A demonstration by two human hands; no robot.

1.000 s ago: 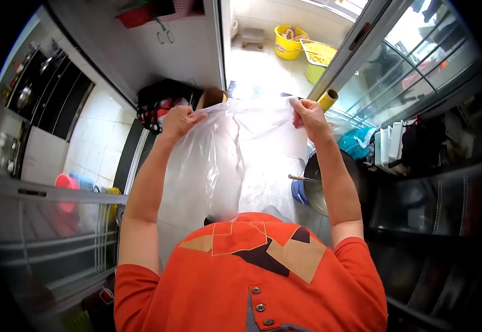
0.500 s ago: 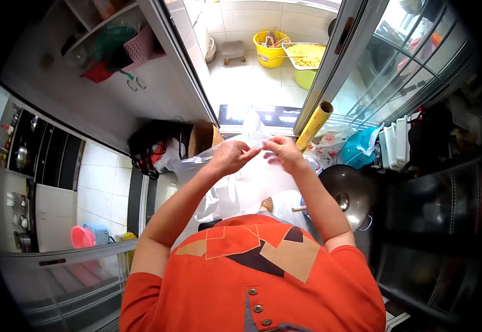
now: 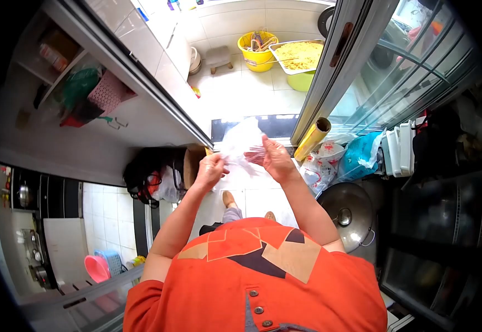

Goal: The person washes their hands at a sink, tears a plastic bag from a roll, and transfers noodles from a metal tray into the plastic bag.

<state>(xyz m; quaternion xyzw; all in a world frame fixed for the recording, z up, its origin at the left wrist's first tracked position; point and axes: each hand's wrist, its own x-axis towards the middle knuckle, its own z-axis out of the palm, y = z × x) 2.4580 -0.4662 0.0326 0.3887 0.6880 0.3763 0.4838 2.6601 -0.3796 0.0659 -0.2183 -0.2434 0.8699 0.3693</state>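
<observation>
A thin clear plastic bag [image 3: 242, 138], bunched up, hangs between my two hands in front of the doorway. My left hand [image 3: 211, 170] pinches its lower left side with the fingers closed. On the right, my right hand [image 3: 271, 157] grips the bag's other side, with the thumb up and the fingers partly seen through the plastic. Below the hands my two shoes show on the pale floor tiles.
A yellow roll [image 3: 313, 138] leans by the door frame. A wok [image 3: 347, 213] with a ladle and plastic bags [image 3: 321, 165] are at the right. Beyond the doorway stand a yellow bucket [image 3: 257, 58] and a tray of yellow food [image 3: 301, 56]. A black bag [image 3: 141, 174] lies left.
The plastic, spread wide between my hands at first, is now gathered into a small bunch. My hands came together, then moved slightly apart. The view has shifted, and both shoes now show.
</observation>
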